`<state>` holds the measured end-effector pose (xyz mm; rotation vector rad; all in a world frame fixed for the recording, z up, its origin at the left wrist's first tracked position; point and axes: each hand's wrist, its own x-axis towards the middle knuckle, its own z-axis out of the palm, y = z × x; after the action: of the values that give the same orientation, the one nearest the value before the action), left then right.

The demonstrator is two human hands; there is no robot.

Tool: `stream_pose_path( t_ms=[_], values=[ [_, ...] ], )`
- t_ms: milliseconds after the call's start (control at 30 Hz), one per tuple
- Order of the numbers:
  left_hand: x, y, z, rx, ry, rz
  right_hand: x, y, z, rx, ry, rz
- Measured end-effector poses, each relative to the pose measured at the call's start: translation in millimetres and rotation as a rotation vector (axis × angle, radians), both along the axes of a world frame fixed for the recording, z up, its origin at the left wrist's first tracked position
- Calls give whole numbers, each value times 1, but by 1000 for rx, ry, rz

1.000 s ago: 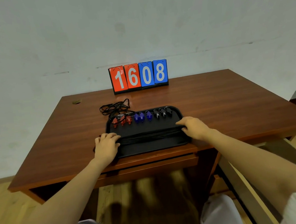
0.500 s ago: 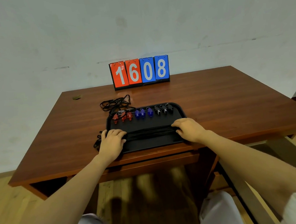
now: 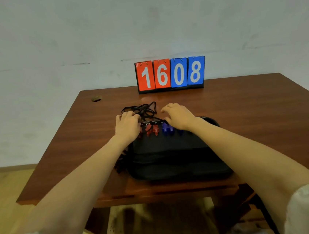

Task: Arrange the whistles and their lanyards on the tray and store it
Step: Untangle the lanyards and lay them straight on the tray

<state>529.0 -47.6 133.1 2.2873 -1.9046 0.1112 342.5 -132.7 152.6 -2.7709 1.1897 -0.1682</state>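
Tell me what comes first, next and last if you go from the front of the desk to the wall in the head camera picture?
black tray → row of whistles → loose tangle of lanyards → flip scoreboard → wall

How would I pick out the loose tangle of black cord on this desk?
Find the red and blue scoreboard reading 1608 at the back of the wooden desk. In front of it, left of centre, lies the tangle of black cord, by the left hand. Unlike the coloured whistles nearby, it lies off the black tray, on bare wood.
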Motion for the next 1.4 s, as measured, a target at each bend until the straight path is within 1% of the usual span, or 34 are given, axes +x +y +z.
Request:
stream_pose_path(
  t_ms=[200, 400, 467, 567, 700, 800, 867, 933, 1000, 1033, 1100, 1167, 1200, 1267, 1333, 1400],
  values=[
    [49, -60, -1, 114, 132, 101, 61, -74, -5, 108, 34, -11],
    [70, -109, -24, 150, 277, 155, 114, -128, -30, 209, -15, -23],
    [73, -119, -33, 149, 289, 158, 132, -138, -38, 236, -35, -25],
    [78, -127, -46, 105, 264, 155, 153, -147, -49, 258, -70, -22],
    [84, -126, -60, 35, 209, 115, 168, -150, -65, 253, -37, -12],
    [86, -123, -65, -16, 177, 93, 170, -150, -73, 293, -118, -72],
    [87, -120, -67, -11, 128, 70, 166, -150, -71, 287, -138, -109],
    [88, -116, -68, 16, 44, 47, 155, -152, -63, 262, -230, -186],
    [88, -114, -66, 58, -33, 42, 142, -157, -48, 259, -388, -277],
    [87, -114, -64, 89, -62, 47, 136, -159, -40, 245, -452, -301],
    [84, -115, -57, 166, -77, 73, 127, -161, -24, 182, -503, -290],
    [78, -117, -46, 193, -1, 126, 120, -158, -6, 110, -498, -246],
    [74, -118, -39, 150, 60, 155, 116, -156, 2, 75, -487, -223],
    [65, -120, -22, -65, 199, 195, 109, -151, 19, 21, -475, -183],
    [53, -123, 4, -288, 391, 200, 103, -144, 36, -5, -497, -134],
    [39, -126, 34, -380, 545, 161, 97, -136, 52, -22, -536, -83]
  ],
)
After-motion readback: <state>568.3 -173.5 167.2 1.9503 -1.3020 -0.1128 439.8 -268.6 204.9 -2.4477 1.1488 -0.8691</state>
